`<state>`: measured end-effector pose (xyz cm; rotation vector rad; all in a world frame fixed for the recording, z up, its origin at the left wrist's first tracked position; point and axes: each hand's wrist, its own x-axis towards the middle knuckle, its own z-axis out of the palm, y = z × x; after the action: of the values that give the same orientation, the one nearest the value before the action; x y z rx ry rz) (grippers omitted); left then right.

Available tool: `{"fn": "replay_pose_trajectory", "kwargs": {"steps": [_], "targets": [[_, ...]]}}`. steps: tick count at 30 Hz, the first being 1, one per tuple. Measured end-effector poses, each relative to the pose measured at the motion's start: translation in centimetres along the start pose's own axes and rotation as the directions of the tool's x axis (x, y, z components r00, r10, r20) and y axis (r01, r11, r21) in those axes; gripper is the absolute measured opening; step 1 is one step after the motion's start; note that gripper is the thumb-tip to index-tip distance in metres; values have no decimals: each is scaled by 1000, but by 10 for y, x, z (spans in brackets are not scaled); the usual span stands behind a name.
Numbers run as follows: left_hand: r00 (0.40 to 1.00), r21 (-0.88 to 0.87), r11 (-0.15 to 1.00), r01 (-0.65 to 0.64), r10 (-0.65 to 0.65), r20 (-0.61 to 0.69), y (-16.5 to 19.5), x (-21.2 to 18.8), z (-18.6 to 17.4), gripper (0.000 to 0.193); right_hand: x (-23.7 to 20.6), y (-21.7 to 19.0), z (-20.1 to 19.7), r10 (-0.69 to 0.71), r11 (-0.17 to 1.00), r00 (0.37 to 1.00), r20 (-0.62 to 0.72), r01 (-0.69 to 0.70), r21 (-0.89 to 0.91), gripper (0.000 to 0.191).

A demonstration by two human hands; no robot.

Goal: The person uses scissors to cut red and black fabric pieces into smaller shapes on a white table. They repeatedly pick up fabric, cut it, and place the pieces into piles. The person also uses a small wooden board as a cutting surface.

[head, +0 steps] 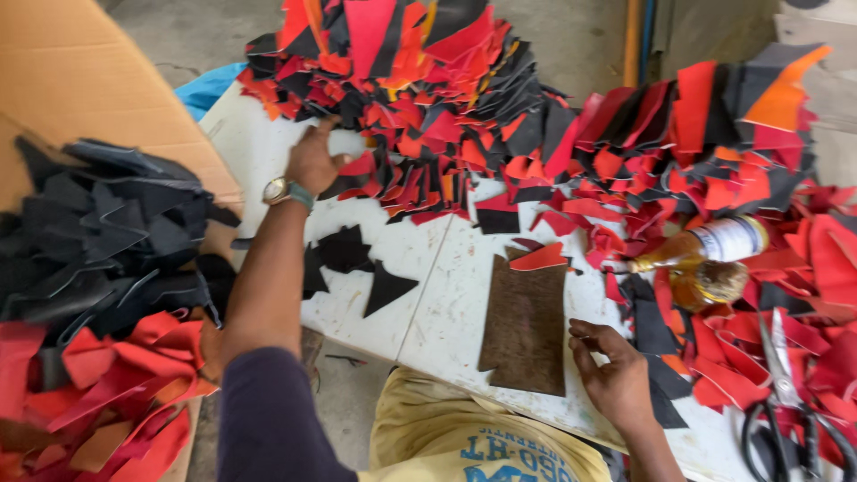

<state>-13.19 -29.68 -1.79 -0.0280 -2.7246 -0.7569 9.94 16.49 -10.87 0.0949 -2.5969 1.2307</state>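
So over on the far left there's a cardboard box (pixel 80 80) with a heap of black cut pieces (pixel 107 232) spilling over it, and red scraps (pixel 98 384) below that get cut off by the frame edge. The left hand (pixel 314 161), watch on the wrist, is stretched out across the white bench (pixel 420 295) with the fingers partly curled, touching the near edge of the big red and black pile (pixel 420 98); can't really tell if it's pinching a piece or just resting on them, the fingertips are buried in the scraps. A few loose black triangles (pixel 357 263) lie flat on the bench just beside that forearm. Next, the brown template (pixel 527 326) lies flat near the front edge, long axis running away from the person, notched end toward them, with a red piece (pixel 540 259) at its far end. The right hand (pixel 611 375) sits just beside the template's lower right edge, fingers loosely bent, holding nothing as far as I can see. Further right a clear bottle of amber liquid (pixel 705 254) lies on its side among red scraps, and black-handled scissors (pixel 790 411) lie at the corner, partly cut off.
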Motion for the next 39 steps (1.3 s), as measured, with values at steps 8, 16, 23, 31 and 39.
{"fn": "replay_pose_trajectory", "kwargs": {"steps": [8,16,23,31,39], "targets": [[809,70,865,-496,490,-325,142,17,66,37,-10,-5,-22,-165,986,986,-39,163,-38,18],[896,237,866,-439,441,49,299,60,134,70,-49,9,-78,-72,995,997,-30,70,-70,23],[753,218,752,-622,651,-97,313,66,165,21,-83,93,-189,245,651,868,-433,-478,-590,48],[830,-663,694,-279,522,197,286,45,139,20,-102,147,-214,388,580,848,-361,-530,-619,70],[502,-637,757,-144,611,613,248,-9,115,24,-91,158,-230,637,396,730,-248,-586,-707,59]]}}
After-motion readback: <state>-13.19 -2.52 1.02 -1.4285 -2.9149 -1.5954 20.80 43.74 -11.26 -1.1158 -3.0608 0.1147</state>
